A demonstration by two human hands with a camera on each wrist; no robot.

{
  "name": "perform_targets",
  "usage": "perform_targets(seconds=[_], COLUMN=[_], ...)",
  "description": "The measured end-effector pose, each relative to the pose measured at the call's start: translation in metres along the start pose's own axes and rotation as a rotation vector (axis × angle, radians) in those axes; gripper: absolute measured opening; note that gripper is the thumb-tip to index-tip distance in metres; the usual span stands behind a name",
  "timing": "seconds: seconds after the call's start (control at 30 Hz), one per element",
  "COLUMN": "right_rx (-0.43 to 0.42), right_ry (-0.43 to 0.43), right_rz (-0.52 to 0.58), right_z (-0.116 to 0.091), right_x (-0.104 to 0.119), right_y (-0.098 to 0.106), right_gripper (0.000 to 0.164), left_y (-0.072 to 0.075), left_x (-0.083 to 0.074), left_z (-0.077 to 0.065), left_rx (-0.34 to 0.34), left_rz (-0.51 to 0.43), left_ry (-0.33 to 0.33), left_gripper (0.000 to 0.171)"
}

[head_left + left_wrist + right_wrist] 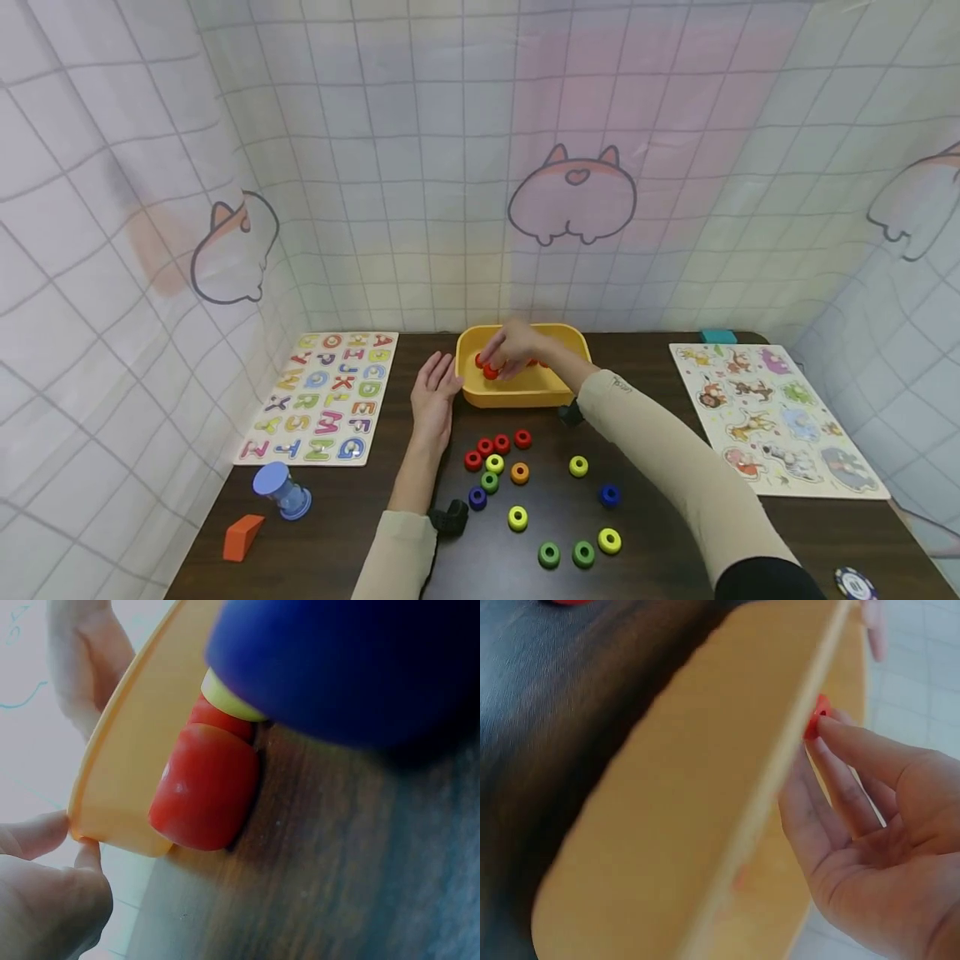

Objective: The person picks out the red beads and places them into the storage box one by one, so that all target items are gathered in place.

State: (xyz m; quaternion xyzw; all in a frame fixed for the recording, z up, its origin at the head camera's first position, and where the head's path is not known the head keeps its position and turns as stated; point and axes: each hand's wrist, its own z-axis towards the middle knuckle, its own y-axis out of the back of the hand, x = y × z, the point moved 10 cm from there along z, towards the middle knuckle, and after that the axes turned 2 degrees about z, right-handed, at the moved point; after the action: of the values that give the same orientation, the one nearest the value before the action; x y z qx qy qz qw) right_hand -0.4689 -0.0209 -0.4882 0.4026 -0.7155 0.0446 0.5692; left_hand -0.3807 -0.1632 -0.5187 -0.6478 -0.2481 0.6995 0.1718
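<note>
My right hand (515,346) reaches over the yellow tray (517,400). In the right wrist view, its thumb and finger pinch a small red ring (819,718) just beyond the tray's rim. More red rings (534,362) lie inside the tray, partly covered by this hand. My left hand (433,398) is at the tray's left side, fingers extended, the thumb against the edge. Up close in the left wrist view, two fingertips touch the corner of the tray from outside. Several loose red rings (501,443) lie on the table in front of the tray.
Yellow rings (517,518), green rings (549,555), blue rings (609,496) and an orange ring (520,473) are scattered between the forearms. A letter puzzle board (255,454), a blue cup-shaped piece (282,490) and an orange block (242,537) are left; an animal puzzle board (765,492) lies right.
</note>
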Motion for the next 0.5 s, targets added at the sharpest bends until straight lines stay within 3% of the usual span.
perform_targets(seconds=[0.23,0.5], right_rx=[-0.065,-0.133], right_ry=[-0.007,0.018], right_rz=[-0.009,-0.011], right_z=[0.010,0.003], right_x=[-0.012,-0.007], right_y=[-0.013,-0.007], right_gripper=[0.024,0.022], left_y=[-0.001,0.007], left_x=[0.001,0.006], left_z=[-0.001,0.006], left_rx=[0.001,-0.033], left_rz=[-0.004,0.000], left_ry=[-0.003,-0.021], left_gripper=[0.064,0.062])
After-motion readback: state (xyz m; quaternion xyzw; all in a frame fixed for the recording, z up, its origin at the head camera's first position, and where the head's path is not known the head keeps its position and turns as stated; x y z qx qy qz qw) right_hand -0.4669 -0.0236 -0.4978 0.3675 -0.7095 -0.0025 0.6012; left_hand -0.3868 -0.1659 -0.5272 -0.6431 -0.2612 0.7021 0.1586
